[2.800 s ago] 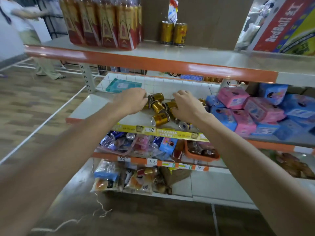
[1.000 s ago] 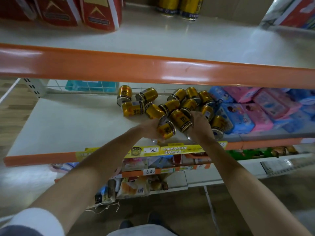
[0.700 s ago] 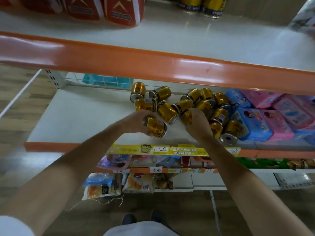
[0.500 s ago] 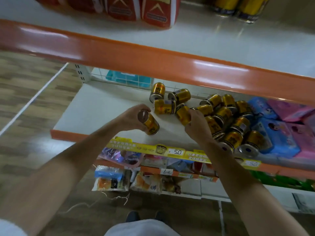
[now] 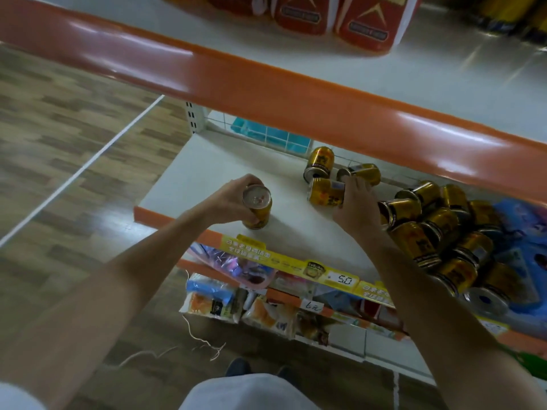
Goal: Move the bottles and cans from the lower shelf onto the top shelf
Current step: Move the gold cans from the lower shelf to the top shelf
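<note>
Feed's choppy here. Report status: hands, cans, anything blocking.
Left hand grips upright can. Right hand grips lying can. Can pile beside right arm, on lower shelf. Top shelf's orange lip overhead.

Left hand (image 5: 229,199): I see it gripping upright can (image 5: 257,208), near front edge of lower shelf (image 5: 204,164).
Right hand (image 5: 356,210): gripping lying can (image 5: 325,196).

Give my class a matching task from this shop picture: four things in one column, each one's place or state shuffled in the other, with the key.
Things:
1. left-hand can
2. right-hand can
3. red packs
4. price tag

Place or state:
a. on the top shelf
b. lying on its side
c. on the front edge of the lower shelf
d. upright

Pairs: 1-d, 2-b, 3-a, 4-c
</note>
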The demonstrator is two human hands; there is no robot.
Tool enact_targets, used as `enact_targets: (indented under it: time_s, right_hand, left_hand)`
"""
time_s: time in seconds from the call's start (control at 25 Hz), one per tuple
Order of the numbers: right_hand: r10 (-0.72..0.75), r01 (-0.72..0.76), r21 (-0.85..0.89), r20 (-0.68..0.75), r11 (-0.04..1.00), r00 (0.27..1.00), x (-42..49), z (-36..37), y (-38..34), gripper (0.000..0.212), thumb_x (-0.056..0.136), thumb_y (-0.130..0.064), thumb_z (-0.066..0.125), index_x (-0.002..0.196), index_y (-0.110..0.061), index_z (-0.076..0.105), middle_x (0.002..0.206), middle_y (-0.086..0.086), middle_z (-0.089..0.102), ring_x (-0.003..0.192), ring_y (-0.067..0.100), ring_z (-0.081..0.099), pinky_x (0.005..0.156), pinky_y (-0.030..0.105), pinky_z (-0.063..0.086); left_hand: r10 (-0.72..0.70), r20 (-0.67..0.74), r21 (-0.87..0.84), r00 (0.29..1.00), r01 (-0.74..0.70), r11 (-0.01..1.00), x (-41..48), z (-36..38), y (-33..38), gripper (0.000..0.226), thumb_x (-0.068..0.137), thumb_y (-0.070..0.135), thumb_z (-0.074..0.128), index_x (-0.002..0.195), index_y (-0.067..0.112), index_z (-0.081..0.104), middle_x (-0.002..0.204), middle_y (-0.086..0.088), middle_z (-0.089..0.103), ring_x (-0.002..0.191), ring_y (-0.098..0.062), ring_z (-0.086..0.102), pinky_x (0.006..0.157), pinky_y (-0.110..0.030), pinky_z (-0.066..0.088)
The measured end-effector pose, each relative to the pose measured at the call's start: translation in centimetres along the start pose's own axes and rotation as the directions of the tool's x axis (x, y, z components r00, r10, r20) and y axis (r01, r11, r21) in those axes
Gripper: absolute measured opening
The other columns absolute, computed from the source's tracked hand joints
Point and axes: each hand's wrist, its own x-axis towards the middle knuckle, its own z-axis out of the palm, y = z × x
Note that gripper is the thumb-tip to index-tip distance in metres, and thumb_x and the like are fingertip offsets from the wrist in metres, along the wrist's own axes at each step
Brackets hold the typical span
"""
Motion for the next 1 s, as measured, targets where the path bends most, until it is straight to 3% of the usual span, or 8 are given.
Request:
enact_targets:
  time_s: [0.2,0.4,0.52,0.6,0.68,0.8,0.88,1.0]
  right_hand:
    - [-0.093,0.094,-0.035,0.020,0.995,0.995,2.4,1.6,-0.1,0.075,0.076,-0.045,0.077,0.130,-0.002,0.047,0.127,0.018,0.054,0.121,0.037,0.049,0.102,0.047,0.040]
    - [-0.134,0.146,-0.185,0.073,0.972,0.988,3.5,2.7,-1.0,0.063,0.078,-0.043,0.073,0.127,-0.009,0.052,0.128,0.016,0.051,0.122,0.035,0.047,0.107,0.048,0.036]
    - [-0.160,0.179,-0.191,0.111,0.965,0.981,3.6,2.2,-1.2,0.068,0.070,-0.045,0.077,0.125,-0.012,0.053,0.124,0.012,0.052,0.120,0.032,0.047,0.104,0.045,0.037]
    - [-0.160,0.168,-0.096,0.089,0.981,0.983,3.3,1.9,-1.2,0.073,0.064,-0.044,0.080,0.123,-0.012,0.054,0.121,0.011,0.052,0.117,0.030,0.048,0.100,0.042,0.041]
    - [-0.129,0.123,0.139,0.041,0.983,0.991,2.4,1.8,-1.2,0.075,0.061,-0.042,0.083,0.122,-0.015,0.050,0.121,0.009,0.051,0.113,0.027,0.050,0.093,0.041,0.047]
    - [-0.082,0.056,0.449,0.040,0.892,0.996,0.5,2.1,-1.5,0.071,0.061,-0.038,0.086,0.115,-0.024,0.041,0.114,0.004,0.055,0.101,0.020,0.058,0.081,0.036,0.053]
    - [-0.049,0.028,0.501,0.027,0.865,0.998,-0.6,2.7,-1.6,0.071,0.062,-0.040,0.087,0.114,-0.023,0.043,0.111,0.003,0.056,0.097,0.017,0.059,0.079,0.034,0.054]
    - [-0.020,0.005,0.537,0.023,0.843,1.000,-1.7,3.2,-1.9,0.075,0.061,-0.044,0.087,0.119,-0.022,0.045,0.114,0.002,0.055,0.099,0.015,0.058,0.080,0.028,0.053]
  left_hand:
    - [0.019,0.014,-0.027,1.000,-0.019,0.999,-0.1,0.3,-0.9,0.067,0.063,0.001,0.083,0.121,0.015,0.052,0.115,-0.003,0.062,0.107,-0.021,0.060,0.086,-0.034,0.052]
    - [0.008,0.024,-0.030,1.000,-0.007,1.000,0.0,0.3,-1.0,0.070,0.063,0.002,0.085,0.123,0.018,0.051,0.117,-0.002,0.061,0.109,-0.021,0.058,0.088,-0.036,0.053]
    - [0.010,0.025,-0.042,1.000,-0.009,0.999,0.1,0.2,-1.1,0.070,0.063,0.000,0.084,0.121,0.018,0.051,0.116,-0.001,0.061,0.109,-0.021,0.059,0.086,-0.032,0.051]
    - [0.012,0.030,-0.048,0.999,-0.011,0.999,0.1,0.1,-1.1,0.070,0.062,0.001,0.085,0.120,0.021,0.051,0.115,0.000,0.061,0.109,-0.021,0.059,0.085,-0.032,0.051]
    - [0.016,0.035,-0.046,0.999,-0.015,0.999,0.1,0.1,-1.2,0.071,0.062,0.003,0.086,0.119,0.024,0.050,0.116,0.000,0.061,0.110,-0.021,0.058,0.087,-0.035,0.052]
    - [0.027,0.042,-0.057,0.999,-0.025,0.998,-0.1,0.0,-1.1,0.071,0.062,0.008,0.087,0.116,0.037,0.050,0.115,0.003,0.061,0.109,-0.020,0.059,0.087,-0.034,0.053]
    - [0.021,0.045,-0.061,0.999,-0.018,0.998,-0.3,0.0,-0.9,0.071,0.064,0.013,0.087,0.105,0.056,0.048,0.114,0.007,0.062,0.108,-0.018,0.061,0.087,-0.033,0.053]
    - [0.015,0.036,-0.054,0.999,-0.013,0.998,-0.4,0.1,-0.9,0.072,0.065,0.013,0.086,0.099,0.063,0.047,0.112,0.010,0.062,0.107,-0.016,0.061,0.087,-0.033,0.053]
